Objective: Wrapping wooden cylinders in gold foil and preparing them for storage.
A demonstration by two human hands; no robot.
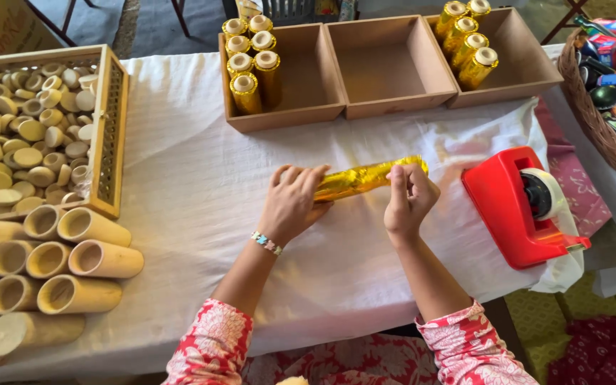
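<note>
Gold foil is crinkling around the tube point(365, 178) lying on the white tablecloth point(194, 178); I'm clamping my left hand point(292, 203) over one end and pinching the other with my right hand point(408, 196). It looks stiff, light and slippery, so I'm gripping near the ends.

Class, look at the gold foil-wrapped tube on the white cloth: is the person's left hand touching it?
Touching. The head view shows the left hand resting over one end of the gold foil-wrapped tube, its fingers overlapping the foil.
</note>
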